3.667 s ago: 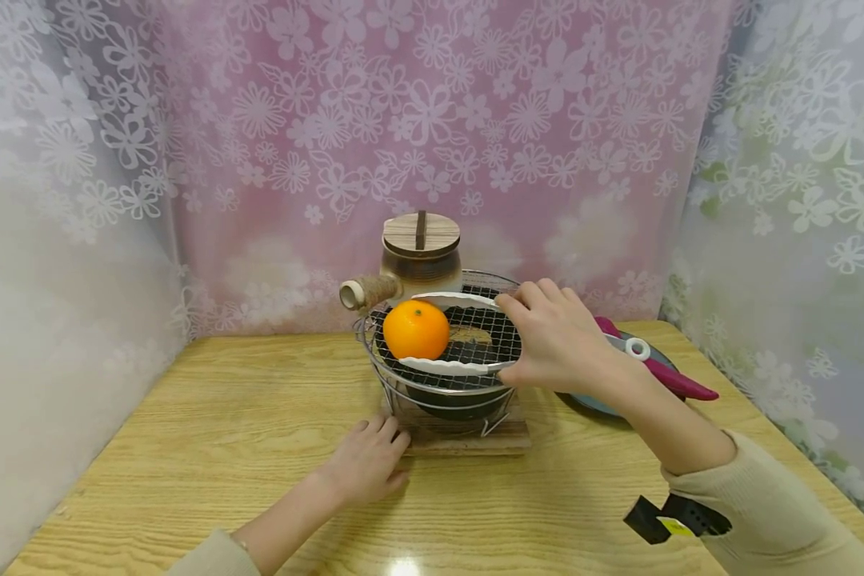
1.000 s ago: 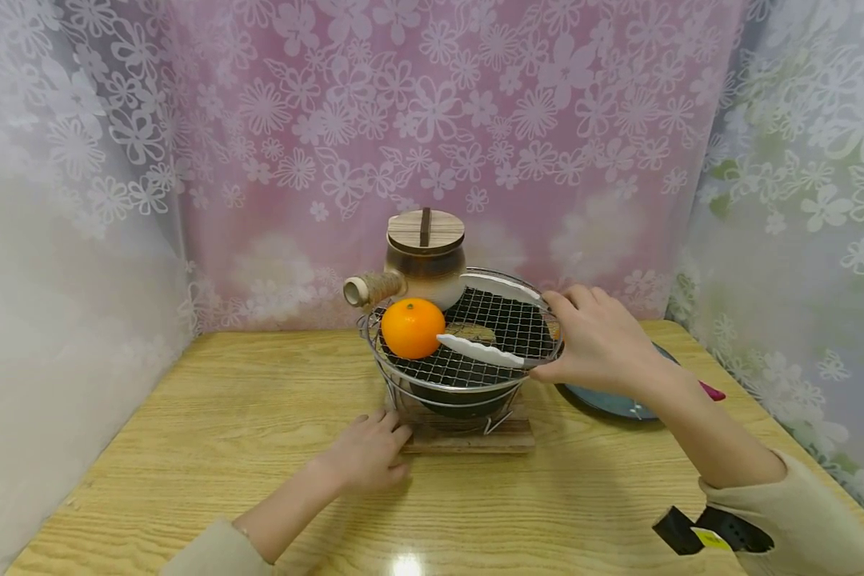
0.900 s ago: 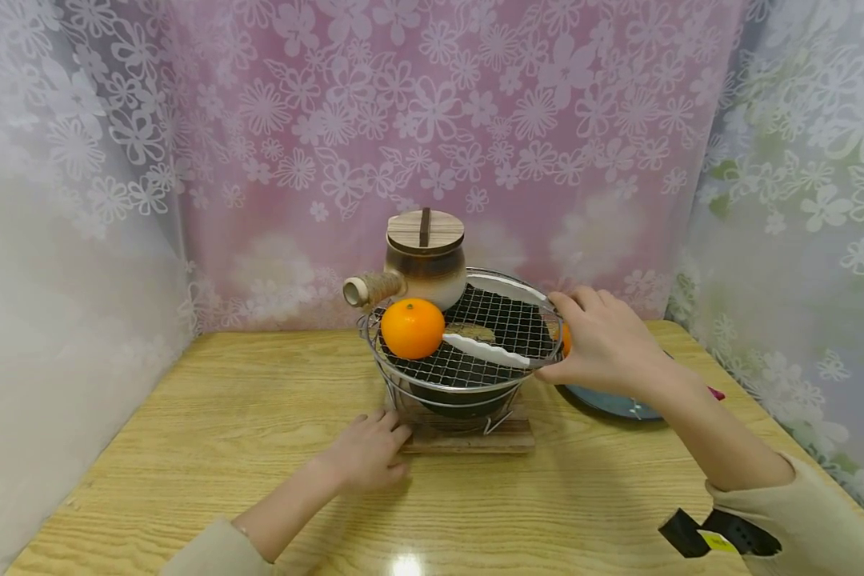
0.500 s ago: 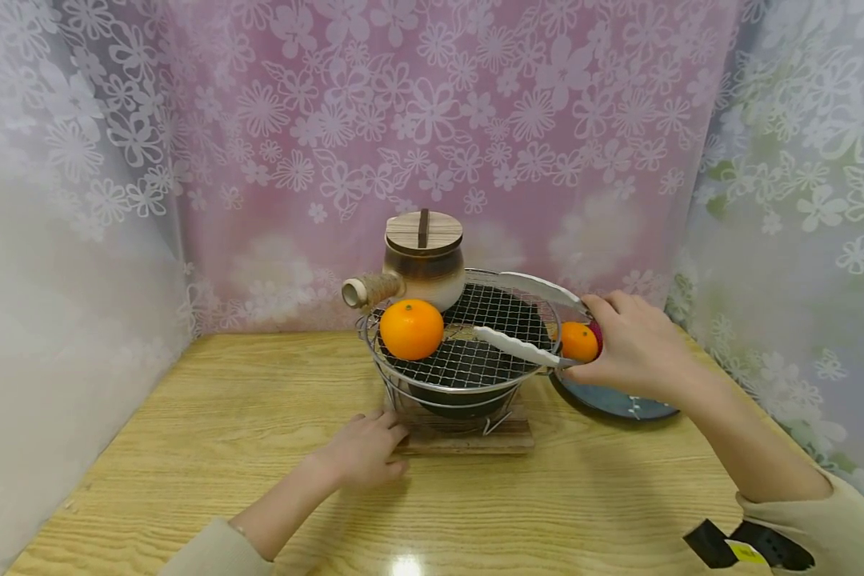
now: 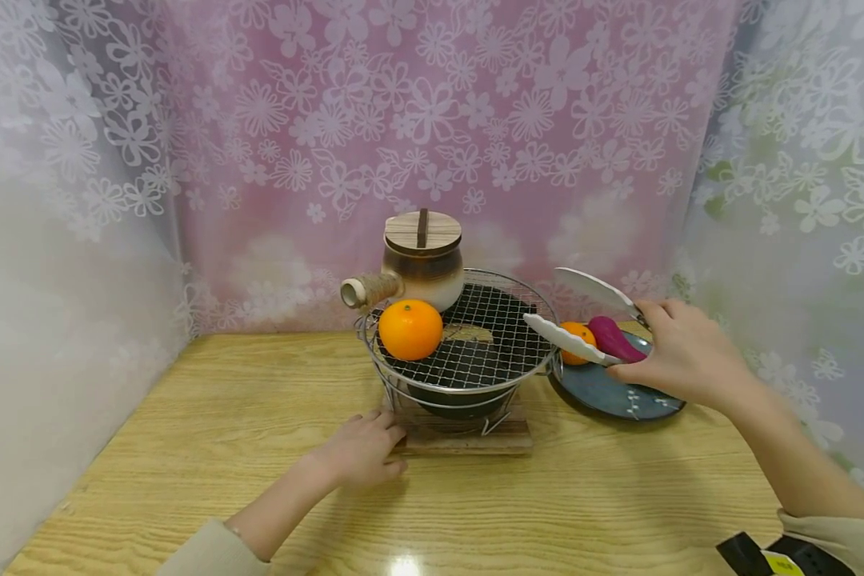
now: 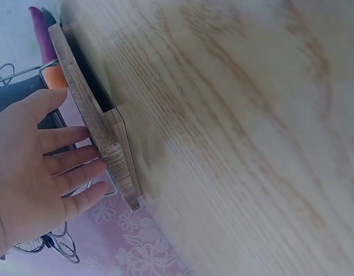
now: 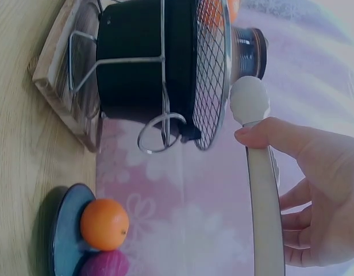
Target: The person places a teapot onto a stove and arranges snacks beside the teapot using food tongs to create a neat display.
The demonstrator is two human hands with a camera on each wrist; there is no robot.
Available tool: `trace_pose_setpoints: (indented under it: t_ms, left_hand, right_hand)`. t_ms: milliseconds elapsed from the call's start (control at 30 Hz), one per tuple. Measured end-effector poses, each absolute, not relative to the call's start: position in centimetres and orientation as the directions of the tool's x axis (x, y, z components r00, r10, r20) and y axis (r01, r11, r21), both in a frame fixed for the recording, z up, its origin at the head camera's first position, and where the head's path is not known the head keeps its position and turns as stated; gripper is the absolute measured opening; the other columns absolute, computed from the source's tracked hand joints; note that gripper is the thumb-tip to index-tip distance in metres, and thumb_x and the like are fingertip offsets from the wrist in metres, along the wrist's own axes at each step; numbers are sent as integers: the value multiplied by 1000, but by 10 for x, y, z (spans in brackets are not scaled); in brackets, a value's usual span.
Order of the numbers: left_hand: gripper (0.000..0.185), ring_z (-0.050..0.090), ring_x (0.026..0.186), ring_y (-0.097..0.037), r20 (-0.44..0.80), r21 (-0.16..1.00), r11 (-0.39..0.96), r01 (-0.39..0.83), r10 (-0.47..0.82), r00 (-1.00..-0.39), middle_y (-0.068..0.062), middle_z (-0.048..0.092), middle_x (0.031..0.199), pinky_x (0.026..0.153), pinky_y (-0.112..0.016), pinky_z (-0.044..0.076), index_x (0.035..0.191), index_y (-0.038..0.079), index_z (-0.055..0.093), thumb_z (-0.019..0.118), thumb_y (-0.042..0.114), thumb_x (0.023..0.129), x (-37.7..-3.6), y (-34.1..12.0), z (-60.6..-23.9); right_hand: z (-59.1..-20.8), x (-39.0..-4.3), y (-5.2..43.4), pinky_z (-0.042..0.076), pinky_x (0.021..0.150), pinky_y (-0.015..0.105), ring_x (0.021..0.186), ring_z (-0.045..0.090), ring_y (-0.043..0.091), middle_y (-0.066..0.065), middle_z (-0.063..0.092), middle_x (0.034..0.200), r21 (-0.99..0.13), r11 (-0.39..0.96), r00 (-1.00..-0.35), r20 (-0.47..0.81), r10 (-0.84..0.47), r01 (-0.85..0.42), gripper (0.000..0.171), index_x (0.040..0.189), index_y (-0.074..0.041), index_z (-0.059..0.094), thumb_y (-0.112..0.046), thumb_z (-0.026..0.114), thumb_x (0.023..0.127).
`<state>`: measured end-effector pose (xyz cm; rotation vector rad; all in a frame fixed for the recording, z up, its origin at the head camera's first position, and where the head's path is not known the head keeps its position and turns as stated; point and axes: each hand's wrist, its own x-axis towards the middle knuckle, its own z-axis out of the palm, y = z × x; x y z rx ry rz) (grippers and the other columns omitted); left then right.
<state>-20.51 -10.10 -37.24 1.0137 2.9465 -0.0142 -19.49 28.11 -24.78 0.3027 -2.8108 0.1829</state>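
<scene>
My right hand holds white-tipped tongs between thumb and fingers, their arms spread with nothing between the tips. They hang in the air over the right rim of the wire grill and the plate's left side. An orange sits on the left of the mesh, in front of a lidded brown-and-cream pot. My left hand rests on the table with its fingertips at the left edge of the wooden board under the grill. The left wrist view shows those fingers loosely extended beside the board.
Right of the grill is a dark blue plate bearing a second orange and a tapered purple vegetable. The pot's twine-wrapped handle sticks out left. Floral curtains enclose the wooden table.
Earlier the tongs' arms lay either side of the orange on the grill. They have since moved right, off it, with my right hand. That orange stays on the mesh; my left hand has barely moved.
</scene>
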Motion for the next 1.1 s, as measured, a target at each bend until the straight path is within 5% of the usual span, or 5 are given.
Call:
trace_pose_setpoints:
  t_ms: [400, 1100]
  left_hand:
    - [45, 47, 116, -33, -23, -25, 774, 633, 632, -774, -18, 49, 128, 93, -47, 39, 119, 6, 60, 56, 39, 89, -204, -102, -371]
    - [46, 47, 113, -31, 11, -55, 763, 645, 646, -763, -15, 51, 122, 91, -46, 40, 117, 6, 59, 57, 40, 88, -202, -104, -376]
  right_hand:
    - [-262, -200, 307, 41, 60, 48, 82, 48, 40, 30, 50, 99, -115, 978, -941, 312, -131, -174, 100, 125, 16, 42, -57, 75, 65]
    - [-291, -226, 329, 38, 67, 58, 90, 43, 52, 39, 44, 105, -156, 986, -972, 235, -24, -62, 99, 118, 19, 41, -60, 71, 67]
